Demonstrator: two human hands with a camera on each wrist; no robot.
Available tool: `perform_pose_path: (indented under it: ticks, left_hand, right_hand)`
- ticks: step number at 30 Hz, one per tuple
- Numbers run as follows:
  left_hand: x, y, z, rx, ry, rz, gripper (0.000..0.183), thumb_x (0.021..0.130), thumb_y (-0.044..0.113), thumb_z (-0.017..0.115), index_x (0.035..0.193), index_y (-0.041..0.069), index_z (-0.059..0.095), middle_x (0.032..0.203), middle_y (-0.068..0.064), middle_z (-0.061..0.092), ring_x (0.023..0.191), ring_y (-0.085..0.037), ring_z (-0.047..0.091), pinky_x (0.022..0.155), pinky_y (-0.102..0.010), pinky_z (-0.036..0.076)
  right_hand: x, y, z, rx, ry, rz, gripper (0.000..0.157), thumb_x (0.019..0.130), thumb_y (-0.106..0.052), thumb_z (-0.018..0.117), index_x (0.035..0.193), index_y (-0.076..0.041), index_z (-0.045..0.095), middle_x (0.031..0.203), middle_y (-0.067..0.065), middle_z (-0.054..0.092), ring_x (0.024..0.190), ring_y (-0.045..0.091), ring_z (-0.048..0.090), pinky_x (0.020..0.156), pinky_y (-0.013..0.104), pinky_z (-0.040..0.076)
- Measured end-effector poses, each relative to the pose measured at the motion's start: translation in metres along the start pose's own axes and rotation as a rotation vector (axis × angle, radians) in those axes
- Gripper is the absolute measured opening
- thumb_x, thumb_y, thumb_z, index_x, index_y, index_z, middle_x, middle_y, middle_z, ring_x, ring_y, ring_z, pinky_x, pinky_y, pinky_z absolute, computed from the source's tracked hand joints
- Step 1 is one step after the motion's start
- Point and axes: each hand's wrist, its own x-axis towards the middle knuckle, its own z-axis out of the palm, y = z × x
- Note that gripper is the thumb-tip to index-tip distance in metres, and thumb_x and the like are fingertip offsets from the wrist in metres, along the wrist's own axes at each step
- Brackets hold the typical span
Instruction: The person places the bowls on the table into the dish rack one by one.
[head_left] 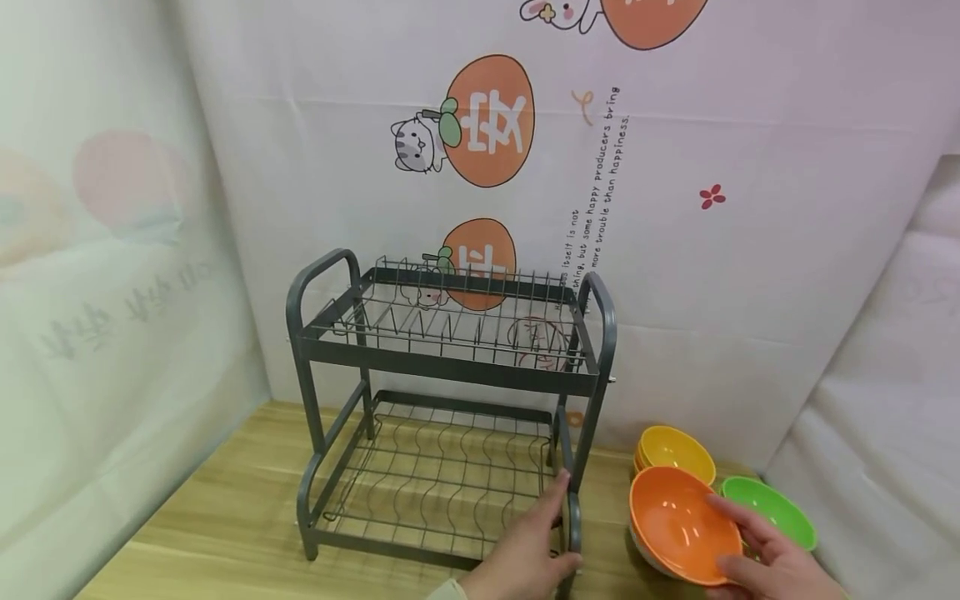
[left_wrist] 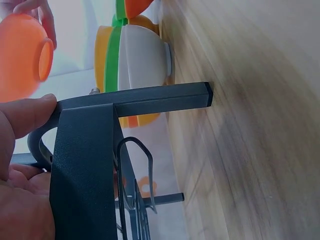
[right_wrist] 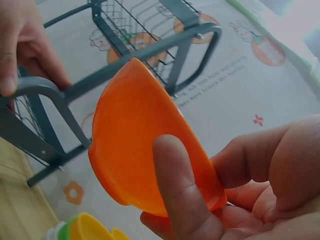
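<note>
A dark grey two-tier dish rack [head_left: 450,364] stands on the wooden table, its wire shelves bare. My left hand [head_left: 522,546] grips the rack's lower right side rail near the front; in the left wrist view the thumb lies against the tube [left_wrist: 137,101]. To the right of the rack, my right hand [head_left: 776,560] holds an orange bowl [head_left: 678,521] by its right rim, raised and tilted. Seen in the right wrist view, the orange bowl [right_wrist: 130,135] is pinched between thumb and fingers, with its foot ring toward the lower left.
Behind the orange bowl stand a yellow bowl [head_left: 678,454], stacked on others, and a green bowl [head_left: 772,510]. The left wrist view shows a white bowl [left_wrist: 145,55] nested with green and yellow ones. A printed cloth [head_left: 750,292] hangs behind the rack and at both sides.
</note>
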Motion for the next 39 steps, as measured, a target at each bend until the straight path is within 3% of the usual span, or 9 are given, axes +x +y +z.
perform_pose_path:
  ticks: [6,8,15,18,25,28,31,35,39]
  left_hand:
    - [0.001,0.000,-0.002,0.023,0.014,0.009,0.099,0.085,0.026,0.080,0.160,0.036,0.016,0.159,0.006,0.028,0.130,-0.018,0.047,0.104,-0.041,0.042]
    - [0.001,0.001,-0.002,0.022,0.015,0.004,0.099,0.085,0.025,0.081,0.160,0.036,0.017,0.158,0.006,0.029,0.132,-0.019,0.045,0.103,-0.041,0.043]
    - [0.001,0.004,0.000,-0.032,-0.008,-0.021,0.099,0.084,0.022,0.082,0.159,0.036,0.019,0.158,0.006,0.030,0.131,-0.021,0.047,0.099,-0.040,0.046]
    - [0.001,0.003,-0.006,-0.160,-0.036,-0.008,0.093,0.085,0.021,0.077,0.159,0.034,0.022,0.157,0.000,0.034,0.128,-0.021,0.049,0.092,-0.035,0.050]
    - [-0.010,0.012,-0.032,-0.754,0.030,0.032,0.066,0.091,0.010,0.060,0.152,0.011,0.037,0.142,-0.012,0.043,0.126,-0.036,0.046,0.096,-0.045,0.048]
    - [-0.018,0.022,-0.045,-0.924,-0.007,0.037,0.064,0.094,0.008,0.058,0.153,0.009,0.035,0.137,-0.014,0.042,0.120,-0.033,0.051,0.092,-0.049,0.051]
    - [-0.025,0.029,-0.056,-1.013,-0.128,0.021,0.069,0.094,0.009,0.060,0.157,0.012,0.031,0.142,-0.016,0.038,0.114,-0.031,0.056,0.089,-0.052,0.052]
    - [-0.031,0.030,-0.064,-1.026,-0.282,0.034,0.076,0.094,0.011,0.065,0.159,0.013,0.026,0.145,-0.016,0.034,0.109,-0.035,0.062,0.086,-0.052,0.053]
    - [-0.037,0.027,-0.067,-1.041,-0.312,0.035,0.079,0.092,0.007,0.070,0.158,0.012,0.028,0.140,-0.018,0.039,0.108,-0.036,0.063,0.085,-0.052,0.053]
  right_hand:
    - [0.013,-0.004,0.019,-0.032,0.002,-0.003,0.061,0.096,0.004,0.057,0.152,-0.011,0.039,0.151,0.038,-0.014,0.089,0.042,0.066,0.082,0.048,0.055]
    - [0.016,-0.007,0.024,-0.047,0.017,0.017,0.069,0.096,0.005,0.057,0.154,0.002,0.021,0.151,0.039,-0.011,0.087,0.044,0.066,0.081,0.049,0.055]
    - [0.017,-0.013,0.041,-0.072,0.037,0.047,0.074,0.095,0.005,0.056,0.155,0.003,0.014,0.151,0.039,-0.004,0.085,0.044,0.067,0.080,0.048,0.056]
    - [0.017,-0.015,0.045,-0.078,0.022,0.031,0.074,0.094,0.004,0.058,0.155,0.002,0.016,0.151,0.039,0.000,0.084,0.045,0.067,0.079,0.049,0.056]
    - [0.016,-0.016,0.058,-0.008,-0.047,0.001,0.072,0.093,0.005,0.057,0.154,0.002,0.019,0.152,0.038,0.002,0.084,0.047,0.066,0.079,0.052,0.055]
    - [0.014,-0.018,0.068,0.030,-0.044,0.006,0.073,0.093,0.006,0.058,0.155,0.002,0.019,0.153,0.036,0.000,0.085,0.046,0.066,0.080,0.053,0.055]
    - [0.013,-0.022,0.079,0.063,-0.052,0.017,0.073,0.093,0.007,0.057,0.155,0.001,0.019,0.153,0.036,-0.002,0.086,0.044,0.066,0.082,0.053,0.054]
    - [0.013,-0.025,0.095,0.063,-0.067,0.029,0.074,0.093,0.008,0.058,0.155,0.001,0.019,0.153,0.037,0.002,0.089,0.044,0.066,0.084,0.053,0.054]
    - [0.015,-0.026,0.107,0.048,-0.067,0.027,0.073,0.092,0.011,0.058,0.154,0.003,0.021,0.153,0.038,0.005,0.091,0.042,0.066,0.083,0.052,0.054]
